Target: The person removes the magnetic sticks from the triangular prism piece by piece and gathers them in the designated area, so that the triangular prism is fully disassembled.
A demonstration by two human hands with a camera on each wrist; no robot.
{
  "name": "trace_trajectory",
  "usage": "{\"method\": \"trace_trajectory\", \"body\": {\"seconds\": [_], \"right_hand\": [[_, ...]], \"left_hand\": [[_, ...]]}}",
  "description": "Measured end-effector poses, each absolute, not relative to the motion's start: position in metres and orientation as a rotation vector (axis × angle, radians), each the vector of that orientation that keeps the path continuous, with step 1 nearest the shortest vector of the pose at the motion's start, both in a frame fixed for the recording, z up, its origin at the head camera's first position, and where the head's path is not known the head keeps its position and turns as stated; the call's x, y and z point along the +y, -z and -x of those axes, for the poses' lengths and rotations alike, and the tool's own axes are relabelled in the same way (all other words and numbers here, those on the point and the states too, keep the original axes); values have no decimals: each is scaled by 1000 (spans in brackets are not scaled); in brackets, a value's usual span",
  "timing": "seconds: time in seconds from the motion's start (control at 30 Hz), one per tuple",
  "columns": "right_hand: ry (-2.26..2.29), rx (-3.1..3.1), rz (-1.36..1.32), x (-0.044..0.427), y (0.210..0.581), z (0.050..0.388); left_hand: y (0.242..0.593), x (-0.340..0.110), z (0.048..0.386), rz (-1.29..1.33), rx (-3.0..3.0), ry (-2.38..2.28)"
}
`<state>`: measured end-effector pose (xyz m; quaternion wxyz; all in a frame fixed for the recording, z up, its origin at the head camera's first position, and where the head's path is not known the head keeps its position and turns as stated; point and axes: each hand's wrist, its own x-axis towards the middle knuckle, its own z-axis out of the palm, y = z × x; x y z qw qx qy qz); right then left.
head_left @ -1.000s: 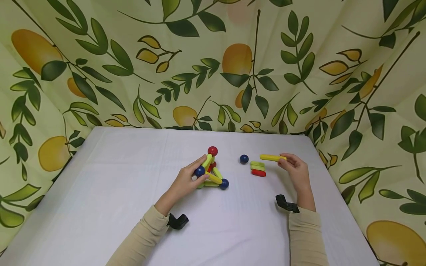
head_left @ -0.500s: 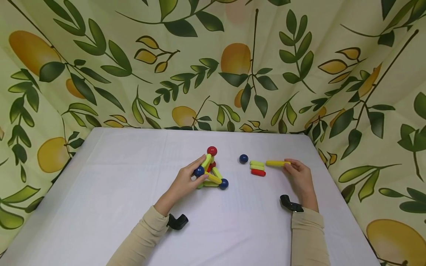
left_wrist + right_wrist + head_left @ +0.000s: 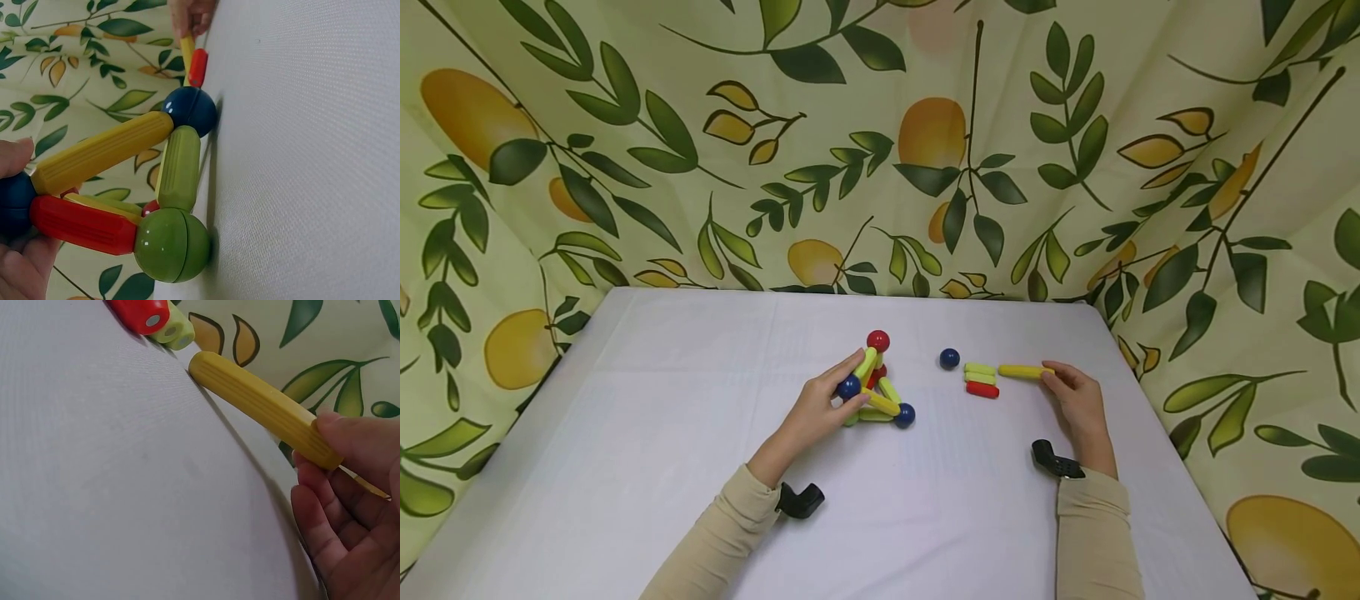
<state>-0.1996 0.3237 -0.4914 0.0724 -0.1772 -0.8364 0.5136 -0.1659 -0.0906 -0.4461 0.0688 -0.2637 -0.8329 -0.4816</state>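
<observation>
My left hand (image 3: pixel 816 406) holds a magnetic stick-and-ball structure by its upper blue ball (image 3: pixel 848 387), thumb and fingers on either side. A yellow stick (image 3: pixel 103 152) and a red stick (image 3: pixel 84 225) run down from that ball. A second blue ball (image 3: pixel 189 110) and a green ball (image 3: pixel 172 245) form lower corners on the table, and a red ball (image 3: pixel 877 341) sits at the far end. At the right, my right hand (image 3: pixel 1078 406) pinches one end of a long yellow magnetic stick (image 3: pixel 265 406). Its other end is low over the table, close to the short sticks.
Two light green sticks (image 3: pixel 980 372) and a red stick (image 3: pixel 982 389) lie side by side between the hands. Just left of them is a loose blue ball (image 3: pixel 950 358). The white table (image 3: pixel 700 467) ends at a leaf-patterned curtain (image 3: pixel 842 167).
My right hand has moved right and slightly nearer, bringing the long yellow stick down beside the short sticks. Over the last half second it barely moves. The left hand keeps its hold.
</observation>
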Motion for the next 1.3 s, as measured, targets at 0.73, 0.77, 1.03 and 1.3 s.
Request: {"method": "trace_trajectory", "body": {"seconds": [0.73,0.77,1.03,1.3], "right_hand": [[-1146,-2671,383,328,499,198],[-1140,-2675,384,328,500,198],[-1171,-2684,412,326,498,196],[-1233,-2630,414,323,495,195]], "left_hand": [[447,-91,166,819,-2491,1449],[447,-91,166,820,-2491,1448],[446,-91,165,819,-2514,1422],[446,-92,165,830,-2501,1418]]}}
